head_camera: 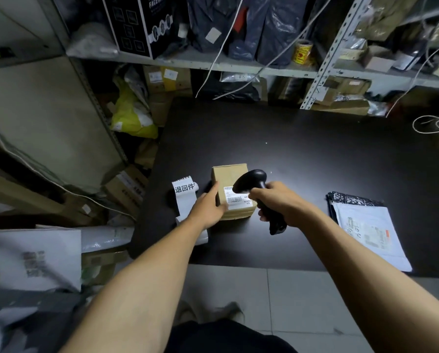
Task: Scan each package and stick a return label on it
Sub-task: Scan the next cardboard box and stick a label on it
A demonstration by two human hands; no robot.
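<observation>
Reading "退回件" label strip (185, 197) (beside box (230, 178))

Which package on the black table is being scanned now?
The small cardboard box, steadied by the left hand under the scanner. The white mailer lies untouched, further right.

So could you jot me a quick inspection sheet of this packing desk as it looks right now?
Surface: matte black table, glare near the middle.
Job's things: small brown cardboard box with a white barcode label; strip of white return labels to its left; black handheld scanner; white and black plastic mailer at right.
Clutter: nothing seen on the table beyond these.
Hands: left hand rests on the box; right hand grips the scanner.
Cables: white cords hanging from the shelves; coil at far right.
Surroundings: grey metal shelving crammed with parcels.
</observation>
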